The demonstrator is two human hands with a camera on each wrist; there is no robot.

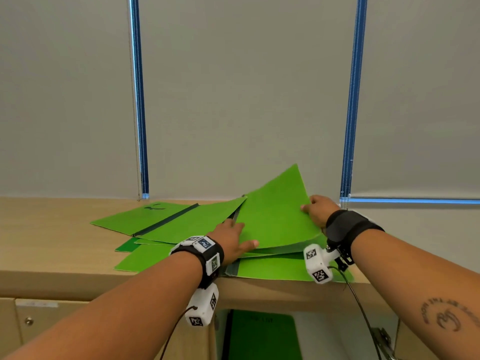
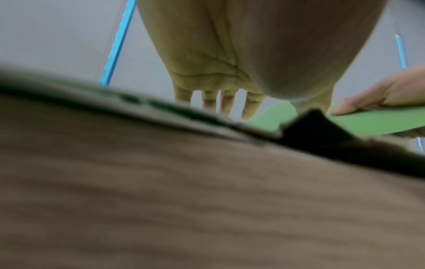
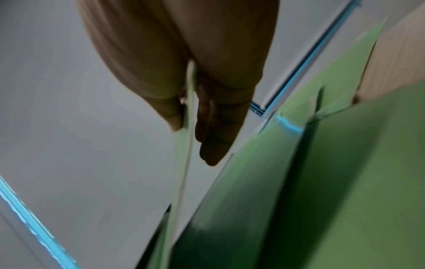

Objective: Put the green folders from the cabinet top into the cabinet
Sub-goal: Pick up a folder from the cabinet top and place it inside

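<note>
Several green folders [image 1: 181, 224] lie in a loose pile on the wooden cabinet top [image 1: 52, 224]. My right hand [image 1: 315, 210] pinches the right edge of the top folder's cover [image 1: 275, 211] and holds it tilted up; in the right wrist view the thumb and fingers [image 3: 214, 138] clamp that thin green edge [image 3: 184, 163]. My left hand [image 1: 235, 241] lies flat with straight fingers on the pile beside the raised cover. In the left wrist view its fingers [image 2: 226, 103] point at the folders [image 2: 368, 122]. Another green folder [image 1: 262, 336] lies inside the open cabinet below.
Grey roller blinds [image 1: 244, 94] with blue-lit gaps [image 1: 352, 100] stand right behind the cabinet top. A shut cabinet door [image 1: 46, 323] is at lower left. A metal hinge [image 1: 383, 339] shows at the right of the opening. Bare wood lies left of the pile.
</note>
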